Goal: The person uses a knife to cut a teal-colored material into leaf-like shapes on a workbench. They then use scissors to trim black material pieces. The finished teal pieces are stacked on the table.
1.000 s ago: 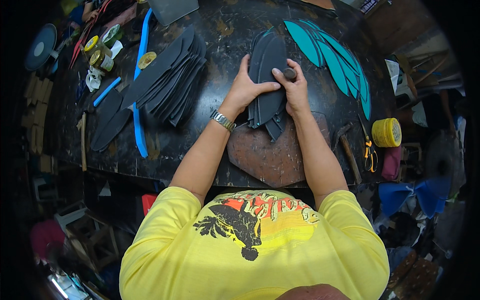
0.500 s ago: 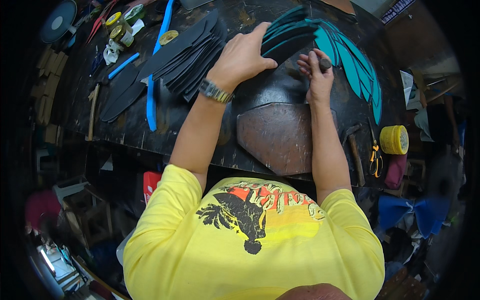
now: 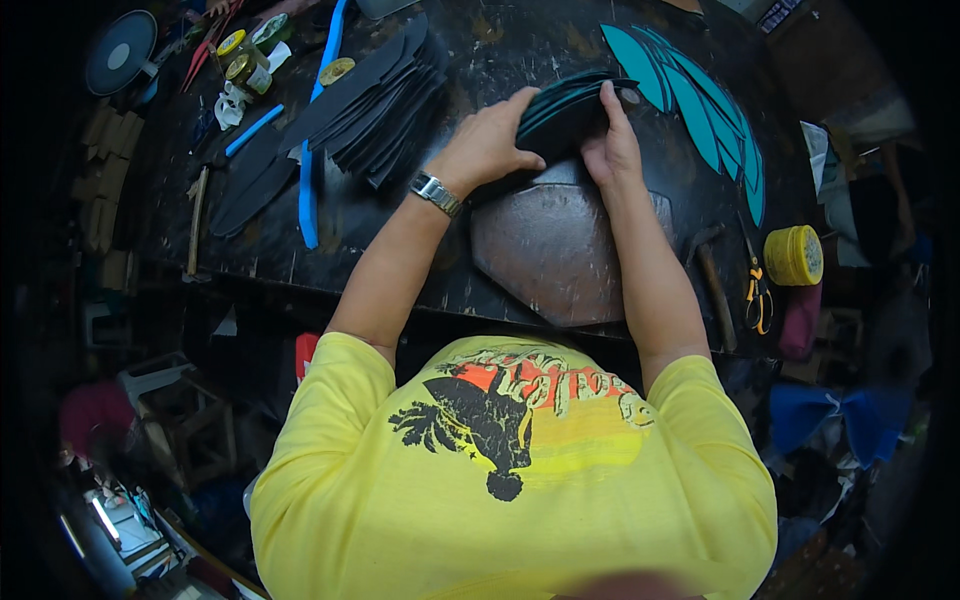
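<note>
A fanned stack of sole-shaped sheets (image 3: 565, 118), black with teal edges, is held between my two hands above the table. My left hand (image 3: 487, 143), with a metal watch on its wrist, closes round the stack's left end, thumb on the near side. My right hand (image 3: 613, 143) grips the right end, its thumb pointing up along it. A small round greyish end (image 3: 630, 96) shows beside that thumb; whether the hand holds it is unclear. Just below lies a brown angular slab (image 3: 555, 255). To the right, several teal sheets (image 3: 690, 100) lie spread in a fan.
A large pile of black sole-shaped sheets (image 3: 375, 105) lies left on the dark table (image 3: 480, 40), beside a blue strip (image 3: 307, 200). Along the right edge are a hammer (image 3: 715, 295), yellow-handled scissors (image 3: 758, 300) and a yellow tub (image 3: 794, 256). Jars (image 3: 250, 75) stand at the far left.
The stack has come nearer me and been drawn together. My right hand has moved from beside it onto its right end; the dark handle seen in it before is now mostly hidden.
</note>
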`<state>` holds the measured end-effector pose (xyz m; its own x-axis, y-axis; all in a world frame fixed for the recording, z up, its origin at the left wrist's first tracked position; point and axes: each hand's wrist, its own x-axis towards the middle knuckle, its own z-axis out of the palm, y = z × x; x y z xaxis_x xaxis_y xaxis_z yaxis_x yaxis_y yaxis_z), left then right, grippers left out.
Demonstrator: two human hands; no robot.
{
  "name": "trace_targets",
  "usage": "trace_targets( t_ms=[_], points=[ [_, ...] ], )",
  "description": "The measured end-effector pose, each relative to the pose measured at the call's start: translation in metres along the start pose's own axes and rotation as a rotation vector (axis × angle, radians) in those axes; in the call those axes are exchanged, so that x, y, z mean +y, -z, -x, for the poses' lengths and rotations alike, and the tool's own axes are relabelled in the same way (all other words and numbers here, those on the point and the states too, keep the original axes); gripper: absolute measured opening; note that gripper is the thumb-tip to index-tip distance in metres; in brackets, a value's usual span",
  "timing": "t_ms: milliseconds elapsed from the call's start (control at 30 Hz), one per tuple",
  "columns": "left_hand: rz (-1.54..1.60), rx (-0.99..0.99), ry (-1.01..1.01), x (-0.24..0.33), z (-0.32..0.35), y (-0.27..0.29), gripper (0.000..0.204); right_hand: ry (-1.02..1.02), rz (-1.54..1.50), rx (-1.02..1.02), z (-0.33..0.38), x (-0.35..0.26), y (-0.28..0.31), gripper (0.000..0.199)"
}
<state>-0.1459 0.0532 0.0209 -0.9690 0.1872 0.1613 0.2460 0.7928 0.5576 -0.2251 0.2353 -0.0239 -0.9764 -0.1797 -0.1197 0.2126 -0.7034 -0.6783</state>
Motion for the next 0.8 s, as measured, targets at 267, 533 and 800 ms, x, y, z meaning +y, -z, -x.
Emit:
trace_targets(
  t_ms=[267,533,800],
  points=[
    [0.053,0.118,0.12,-0.013,0.065,0.003,0.081,-0.08,-0.264,-0.1,-0.003,-0.011,0.01,0.043],
    [0.623,0.488,0.21,-0.013,0.062,-0.041,0.084,-0.051,-0.297,-0.032,-0.005,-0.002,0.009,0.053],
    [0.091,0.389,0.165,-0.005,0.039,-0.048,0.089,-0.009,-0.293,0.003,-0.007,0.0,0.01,0.053]
  ],
)
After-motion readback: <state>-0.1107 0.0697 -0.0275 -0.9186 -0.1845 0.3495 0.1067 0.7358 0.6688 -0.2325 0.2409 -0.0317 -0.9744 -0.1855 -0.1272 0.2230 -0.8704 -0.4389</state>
